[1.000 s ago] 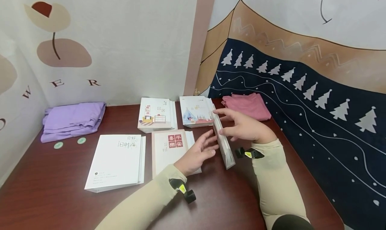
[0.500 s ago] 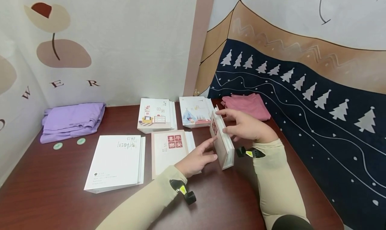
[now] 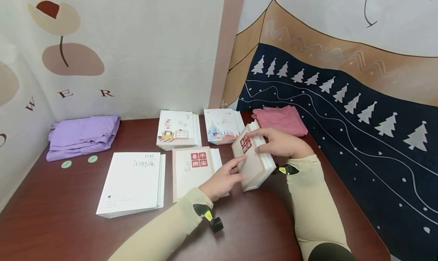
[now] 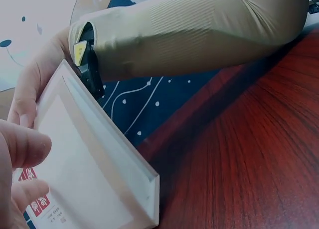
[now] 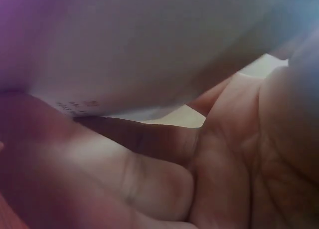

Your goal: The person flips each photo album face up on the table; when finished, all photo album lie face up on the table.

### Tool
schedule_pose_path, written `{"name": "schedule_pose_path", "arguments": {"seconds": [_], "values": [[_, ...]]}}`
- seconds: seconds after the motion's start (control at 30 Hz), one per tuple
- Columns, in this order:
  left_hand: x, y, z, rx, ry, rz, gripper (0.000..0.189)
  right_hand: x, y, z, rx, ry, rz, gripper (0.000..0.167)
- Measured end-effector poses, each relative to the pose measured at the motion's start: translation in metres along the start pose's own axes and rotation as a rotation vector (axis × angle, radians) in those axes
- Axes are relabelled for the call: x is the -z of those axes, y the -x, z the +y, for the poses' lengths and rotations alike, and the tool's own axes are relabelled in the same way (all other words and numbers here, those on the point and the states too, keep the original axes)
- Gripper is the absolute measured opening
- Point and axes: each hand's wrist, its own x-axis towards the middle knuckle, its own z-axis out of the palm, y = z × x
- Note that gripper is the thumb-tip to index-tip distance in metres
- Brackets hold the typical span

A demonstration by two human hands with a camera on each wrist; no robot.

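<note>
In the head view a thick photo album (image 3: 254,169) with a beige-edged cover and red character squares leans upright over the table. My right hand (image 3: 282,142) holds it by its right side, thumb and fingers at the edge. The left hand (image 3: 220,182) reaches in from the left, its extended fingers touching the cover. Close up in the left wrist view, the album (image 4: 84,154) shows its pale cover and pages. A pale album surface (image 5: 129,44) fills the top of the right wrist view, above the palm. A matching album (image 3: 191,173) lies flat, partly behind the left hand.
At the left lies a white album (image 3: 133,185). Two illustrated albums, one with furniture (image 3: 176,128) and one with a tent (image 3: 222,124), lie at the back. A purple folded cloth (image 3: 82,135), two green discs (image 3: 66,164) and a pink cloth (image 3: 280,120) flank them.
The held album has turned from edge-on so that its cover faces up and left, and its lower end has shifted right. The left fingers have come onto the cover. The other albums have stayed put.
</note>
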Motion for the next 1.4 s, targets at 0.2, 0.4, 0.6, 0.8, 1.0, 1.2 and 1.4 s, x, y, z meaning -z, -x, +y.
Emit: {"name": "schedule_pose_path", "arguments": {"seconds": [0.2,0.4,0.6,0.8,1.0,1.2,1.4], "values": [[-0.002,-0.001,0.001,0.044,-0.044,0.152,0.064,0.004,0.003,0.007,-0.057,-0.08,-0.008,0.057],[-0.005,0.0,0.001,0.074,-0.038,0.22,0.066,0.008,0.004,0.012,-0.088,-0.116,-0.025,0.059],[-0.009,0.002,0.003,0.056,-0.072,0.27,0.068,0.014,0.004,0.022,-0.133,-0.121,-0.022,0.061],[-0.013,0.002,0.003,0.035,-0.091,0.315,0.069,0.022,0.007,0.033,-0.161,-0.137,0.002,0.061],[-0.014,0.002,0.004,0.008,-0.075,0.339,0.07,0.025,0.005,0.047,-0.2,-0.206,-0.006,0.063],[-0.013,0.003,0.003,0.018,-0.094,0.382,0.068,0.025,-0.002,0.063,-0.265,-0.249,-0.026,0.064],[-0.01,0.0,0.001,0.042,-0.031,0.367,0.072,0.02,-0.009,0.069,-0.278,-0.211,-0.059,0.062]]}}
